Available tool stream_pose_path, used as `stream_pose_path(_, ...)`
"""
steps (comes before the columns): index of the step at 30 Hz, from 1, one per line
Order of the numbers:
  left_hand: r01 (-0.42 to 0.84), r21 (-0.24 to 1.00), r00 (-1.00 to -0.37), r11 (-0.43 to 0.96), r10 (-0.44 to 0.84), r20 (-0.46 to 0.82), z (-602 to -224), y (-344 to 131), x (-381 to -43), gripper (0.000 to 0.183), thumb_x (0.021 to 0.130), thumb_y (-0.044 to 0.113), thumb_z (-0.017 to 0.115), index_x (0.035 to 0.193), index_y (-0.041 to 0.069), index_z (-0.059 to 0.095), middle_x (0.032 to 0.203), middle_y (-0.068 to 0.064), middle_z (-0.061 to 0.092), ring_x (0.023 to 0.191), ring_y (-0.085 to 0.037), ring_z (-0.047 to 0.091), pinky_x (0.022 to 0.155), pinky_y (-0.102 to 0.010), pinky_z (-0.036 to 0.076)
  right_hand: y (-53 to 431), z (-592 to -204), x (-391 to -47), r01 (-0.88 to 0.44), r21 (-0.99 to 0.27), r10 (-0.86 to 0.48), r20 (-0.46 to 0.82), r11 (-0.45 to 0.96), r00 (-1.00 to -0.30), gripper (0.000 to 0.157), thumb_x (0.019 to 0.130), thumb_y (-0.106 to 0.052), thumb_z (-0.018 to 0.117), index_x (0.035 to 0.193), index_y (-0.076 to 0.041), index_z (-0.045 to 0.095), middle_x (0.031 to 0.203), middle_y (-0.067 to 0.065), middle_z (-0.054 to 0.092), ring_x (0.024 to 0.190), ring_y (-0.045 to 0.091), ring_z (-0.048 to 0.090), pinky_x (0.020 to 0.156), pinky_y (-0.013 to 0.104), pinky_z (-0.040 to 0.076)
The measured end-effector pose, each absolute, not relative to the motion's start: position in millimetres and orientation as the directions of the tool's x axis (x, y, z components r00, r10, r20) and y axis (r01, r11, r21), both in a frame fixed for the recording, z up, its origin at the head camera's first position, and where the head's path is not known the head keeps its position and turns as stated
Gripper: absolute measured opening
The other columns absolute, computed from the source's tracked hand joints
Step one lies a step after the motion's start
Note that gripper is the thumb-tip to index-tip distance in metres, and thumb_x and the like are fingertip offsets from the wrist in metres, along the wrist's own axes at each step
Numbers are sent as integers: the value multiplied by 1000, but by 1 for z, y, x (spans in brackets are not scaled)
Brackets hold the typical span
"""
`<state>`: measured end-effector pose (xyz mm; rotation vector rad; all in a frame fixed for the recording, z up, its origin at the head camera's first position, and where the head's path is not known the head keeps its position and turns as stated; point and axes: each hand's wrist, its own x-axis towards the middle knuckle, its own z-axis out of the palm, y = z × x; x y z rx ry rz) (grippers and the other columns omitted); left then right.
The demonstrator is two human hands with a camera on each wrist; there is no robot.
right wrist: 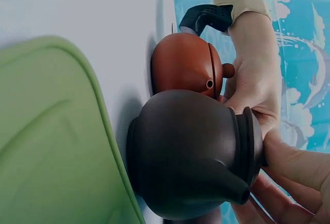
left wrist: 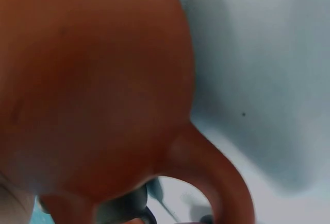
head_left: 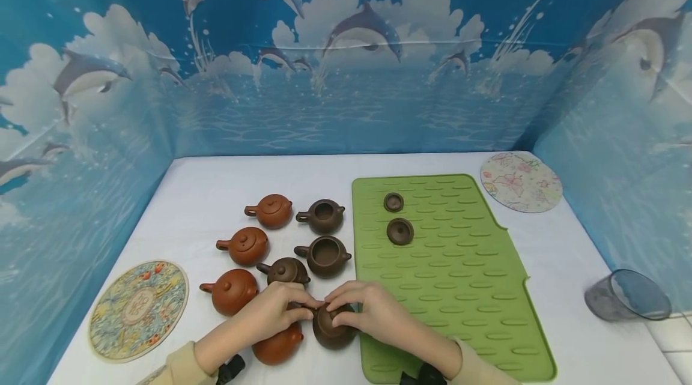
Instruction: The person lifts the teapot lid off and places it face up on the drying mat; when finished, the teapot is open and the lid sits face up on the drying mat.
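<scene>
A dark brown teapot [head_left: 334,338] stands at the near left edge of the green mat. My right hand [head_left: 375,312] pinches its lid [right wrist: 253,144] from above; in the right wrist view the lid sits slightly tilted on the rim, with a narrow gap on one side. At the handle side, my left hand [head_left: 283,313] pinches the teapot's handle, which the fingers mostly hide. Below the left wrist is a reddish-brown lidded teapot [head_left: 277,346], which fills much of the left wrist view [left wrist: 103,80].
Two dark lids [head_left: 400,231] lie on the green mat [head_left: 449,289]. Left of it stand two lidless dark teapots [head_left: 328,269], a lidded dark teapot [head_left: 288,268] and several reddish ones [head_left: 233,292]. A patterned round mat [head_left: 137,313] lies left; a floral one [head_left: 521,182] and a glass [head_left: 622,295] are right.
</scene>
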<state>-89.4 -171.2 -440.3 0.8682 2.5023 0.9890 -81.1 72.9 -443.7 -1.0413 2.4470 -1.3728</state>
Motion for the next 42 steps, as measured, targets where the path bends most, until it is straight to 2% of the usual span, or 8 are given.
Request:
stream_pose_path(7, 427, 703, -764, 569, 643, -57, -440, -169, -89, 20, 86, 14, 75, 105, 17, 78, 90, 9, 71, 79, 6, 56, 69, -18, 52, 87, -442, -88, -239, -928, -545, 49, 284, -837, 17, 86, -23, 76, 100, -13, 78, 111, 3, 73, 102, 8, 66, 85, 28, 57)
stream_pose_path(17, 373, 721, -773, 584, 625, -106, -441, -165, -89, 23, 86, 14, 75, 108, 19, 78, 91, 11, 72, 79, 6, 55, 70, -18, 51, 132, -442, -112, 111, -971, -375, -185, 212, -908, 33, 88, -22, 74, 113, -1, 71, 119, 12, 70, 102, 9, 67, 88, 22, 53)
stream_pose_path(21, 370, 719, -775, 588, 622, -110, -440, -165, -89, 23, 86, 14, 75, 109, 19, 78, 90, 12, 71, 79, 5, 55, 71, -18, 51, 152, -446, -119, 268, -961, -343, -275, 68, -898, 35, 94, -19, 67, 120, 4, 64, 117, 4, 69, 101, 6, 65, 92, 24, 53)
stream_pose_path(25, 373, 715, -778, 591, 620, -107, -440, -165, -90, 23, 86, 15, 75, 109, 20, 78, 91, 12, 71, 79, 6, 56, 71, -18, 52, 168, -450, -124, 348, -929, -374, -280, -128, -884, 26, 101, -15, 56, 122, -2, 61, 113, -3, 66, 101, 7, 67, 93, 26, 55)
stream_pose_path(32, 379, 711, -779, 593, 619, -100, -438, -165, -90, 23, 87, 14, 74, 109, 19, 78, 91, 11, 71, 80, 6, 57, 72, -18, 52, 185, -454, -129, 420, -837, -460, -236, -351, -856, 23, 106, -17, 44, 122, -8, 58, 111, 5, 72, 105, 19, 71, 95, 29, 53)
stream_pose_path(36, 379, 710, -777, 593, 621, -104, -436, -165, -90, 23, 87, 14, 74, 109, 18, 78, 92, 10, 71, 81, 5, 57, 72, -18, 53, 190, -451, -127, 417, -869, -474, -258, -266, -842, 45, 107, -22, 43, 138, 10, 42, 114, 6, 71, 106, 18, 70, 96, 30, 52)
stream_pose_path(39, 379, 704, -780, 600, 617, -107, -435, -166, -89, 23, 87, 13, 74, 109, 18, 78, 92, 10, 71, 83, 5, 59, 73, -19, 53, 191, -451, -124, 399, -914, -413, -334, -78, -847, 62, 106, -26, 47, 143, 20, 29, 128, 21, 63, 108, 18, 69, 96, 29, 53)
stream_pose_path(42, 373, 698, -783, 611, 611, -116, -436, -166, -88, 22, 86, 14, 74, 108, 19, 78, 94, 11, 72, 85, 4, 60, 75, -20, 54, 189, -453, -119, 375, -917, -303, -398, 134, -866, 64, 103, -30, 51, 143, 17, 35, 142, 32, 46, 115, 25, 65, 94, 30, 55)
